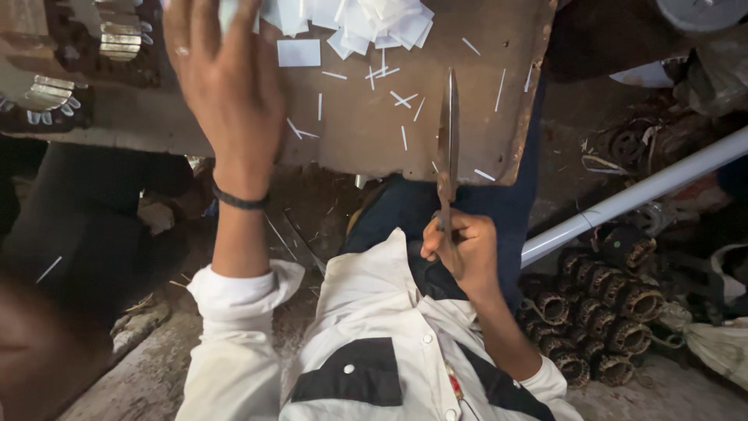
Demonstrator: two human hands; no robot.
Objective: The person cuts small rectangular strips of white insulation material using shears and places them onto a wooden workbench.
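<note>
My right hand (460, 249) grips the handles of a pair of metal scissors (448, 132), whose blades point away from me over a brown wooden board (366, 132). My left hand (222, 74) reaches forward over the board's left part, its fingertips on white paper pieces at the top edge of view. A pile of white paper rectangles (366, 23) lies at the far side of the board. One separate white rectangle (299, 53) lies beside my left hand. Thin white paper strips (401, 99) are scattered across the board.
A white pipe (639, 191) runs diagonally at the right. Below it sits a heap of dark wound motor coils (600, 312). Metal stator parts (47, 93) lie at the upper left. The floor is dirty concrete with paper scraps.
</note>
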